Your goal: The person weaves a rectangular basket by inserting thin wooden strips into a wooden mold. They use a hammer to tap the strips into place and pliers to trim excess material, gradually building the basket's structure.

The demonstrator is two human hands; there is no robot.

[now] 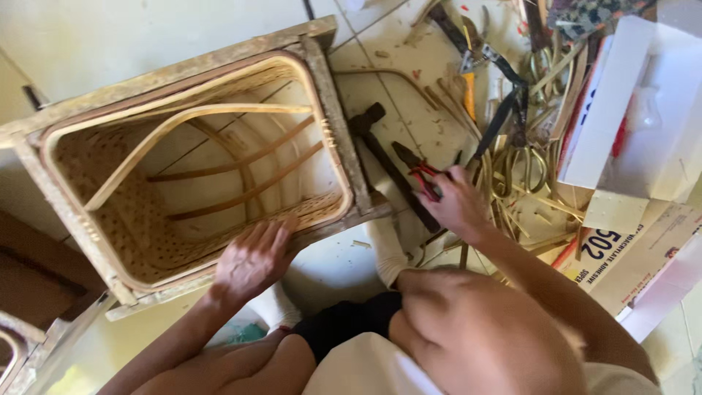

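Note:
A woven rattan basket (110, 212) sits inside a rough wooden frame (333, 110) on the tiled floor. Curved cane ribs cross its open inside. My left hand (252, 257) rests flat on the basket's near rim, fingers spread, holding nothing. To the right, my right hand (455, 202) closes on red-handled pliers (417, 170) lying on the floor beside a black hammer (380, 150). My knees and white socks fill the bottom of the view.
Cutters with a yellow grip (469, 80), black-handled tools (504, 110) and loose cane strips (526, 175) litter the floor at the right. White cardboard boxes (629, 110) stand at the far right. Another wooden frame (22, 344) pokes in at bottom left.

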